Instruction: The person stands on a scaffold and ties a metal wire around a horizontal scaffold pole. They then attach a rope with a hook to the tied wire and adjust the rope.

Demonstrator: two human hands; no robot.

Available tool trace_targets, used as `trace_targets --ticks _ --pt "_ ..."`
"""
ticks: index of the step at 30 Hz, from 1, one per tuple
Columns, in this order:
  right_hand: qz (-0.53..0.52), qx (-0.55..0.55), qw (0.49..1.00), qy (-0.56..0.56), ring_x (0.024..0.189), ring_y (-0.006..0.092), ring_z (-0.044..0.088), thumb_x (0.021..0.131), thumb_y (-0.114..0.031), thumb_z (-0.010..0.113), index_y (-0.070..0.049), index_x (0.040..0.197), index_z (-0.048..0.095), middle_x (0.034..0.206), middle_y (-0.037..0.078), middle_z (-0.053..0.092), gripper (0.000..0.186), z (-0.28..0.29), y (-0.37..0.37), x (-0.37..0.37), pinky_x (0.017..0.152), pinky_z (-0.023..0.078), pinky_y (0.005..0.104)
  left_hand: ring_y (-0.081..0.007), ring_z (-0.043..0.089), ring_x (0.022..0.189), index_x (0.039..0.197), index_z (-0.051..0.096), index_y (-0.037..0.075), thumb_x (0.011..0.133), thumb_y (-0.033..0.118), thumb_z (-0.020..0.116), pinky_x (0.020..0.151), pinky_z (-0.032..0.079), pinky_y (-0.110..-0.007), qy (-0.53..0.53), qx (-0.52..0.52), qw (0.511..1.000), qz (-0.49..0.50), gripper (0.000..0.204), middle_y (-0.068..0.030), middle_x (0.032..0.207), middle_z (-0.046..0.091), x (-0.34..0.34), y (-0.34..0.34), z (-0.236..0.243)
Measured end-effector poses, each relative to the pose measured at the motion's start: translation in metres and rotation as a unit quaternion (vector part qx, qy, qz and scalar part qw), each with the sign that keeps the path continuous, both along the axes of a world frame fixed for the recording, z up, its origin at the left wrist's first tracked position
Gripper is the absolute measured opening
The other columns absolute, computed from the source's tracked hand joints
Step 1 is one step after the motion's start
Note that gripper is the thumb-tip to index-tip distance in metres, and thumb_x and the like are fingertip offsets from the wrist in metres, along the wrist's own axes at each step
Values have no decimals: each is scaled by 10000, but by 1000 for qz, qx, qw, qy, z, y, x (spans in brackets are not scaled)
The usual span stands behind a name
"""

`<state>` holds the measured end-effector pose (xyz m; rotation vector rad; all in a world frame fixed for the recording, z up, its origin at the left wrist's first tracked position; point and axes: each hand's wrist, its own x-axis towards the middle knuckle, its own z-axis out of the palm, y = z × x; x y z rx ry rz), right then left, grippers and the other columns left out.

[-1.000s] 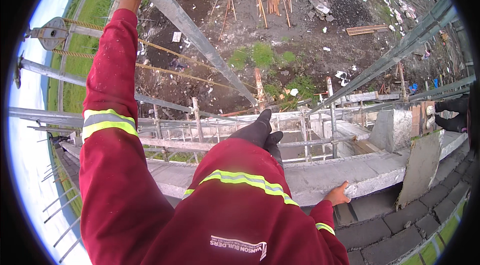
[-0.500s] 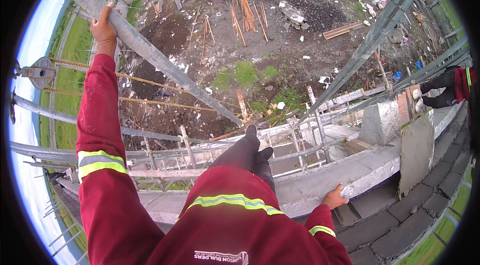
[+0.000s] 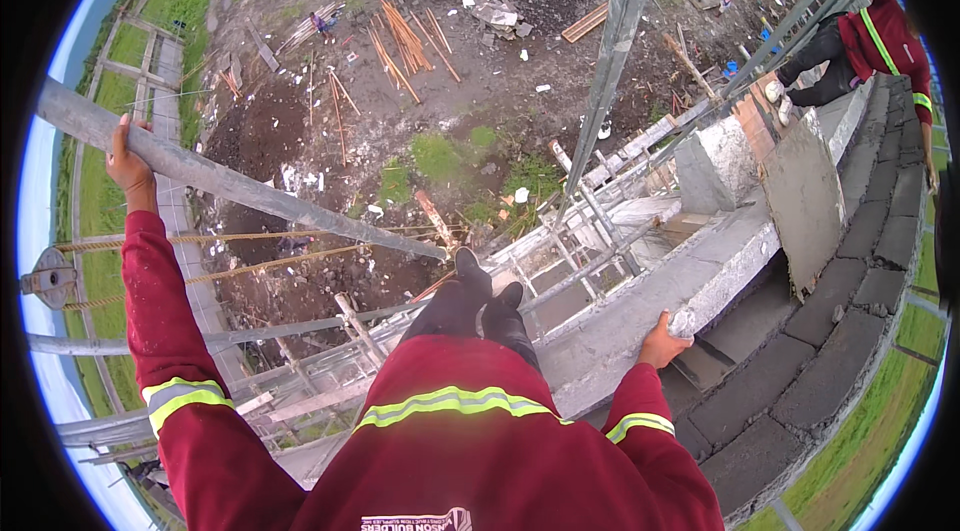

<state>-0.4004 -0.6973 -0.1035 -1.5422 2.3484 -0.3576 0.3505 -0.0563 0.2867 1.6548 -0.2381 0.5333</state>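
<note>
My left hand [image 3: 130, 169] is raised at the far left, its fingers wrapped round a slanting grey metal pipe [image 3: 250, 193]. That pipe runs down toward my dark boots [image 3: 474, 279]. My right hand [image 3: 662, 343] is closed on the edge of a rough concrete ledge [image 3: 600, 346]. A pale grey lump [image 3: 682, 321] shows at its fingertips; I cannot tell whether it is loose or part of the edge. Right of this hand runs a wall of grey concrete blocks [image 3: 765, 386].
A rope pulley [image 3: 50, 281] hangs at the left. An upright metal post [image 3: 612, 61] crosses the middle. A grey board [image 3: 803, 211] leans by the ledge. A co-worker in red [image 3: 880, 46] is at the far right. Far below lie timber poles [image 3: 405, 46] on the ground.
My view has turned right, so the scene is tilted and shifted left. Both hands keep their grips. More of the co-worker and the block wall shows.
</note>
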Motion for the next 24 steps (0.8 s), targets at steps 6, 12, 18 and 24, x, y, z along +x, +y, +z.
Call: trace_targets --ticks 6,12,18,24 --pt "-3 -5 1000 -15 1364 423 496 809 -609 771 28 1550 274 1497 270 468 1096 3 -1 2 1112 411 511 -322 678 953 1230 653 -52 961 297 619 972 528 -457 63 -30 994 -86 442 -188 1024 715 35 49 -3" --pt "-21 19 1000 -3 1382 411 484 802 -607 777 5 1561 276 1533 252 442 1097 8 -5 4 1120 408 510 -325 650 1046 1210 617 -43 985 300 594 1086 463 -476 131 -108 979 -111 412 -185 1097 685 47 61 -7" --pt "-9 8 1000 -13 1370 429 492 812 -587 779 25 1556 272 1523 268 448 1089 13 -2 14 1114 412 513 -311 623 1076 1262 568 -49 1003 297 544 1117 433 -478 121 -93 981 -120 433 -175 1132 646 17 47 -3" --pt "4 0 999 -45 1384 428 472 830 -531 790 73 1539 265 1503 291 456 1069 11 1 16 1137 387 494 -247 534 986 1219 543 -15 1009 282 537 988 432 -404 169 -122 949 -236 364 -103 1035 561 14 55 1"
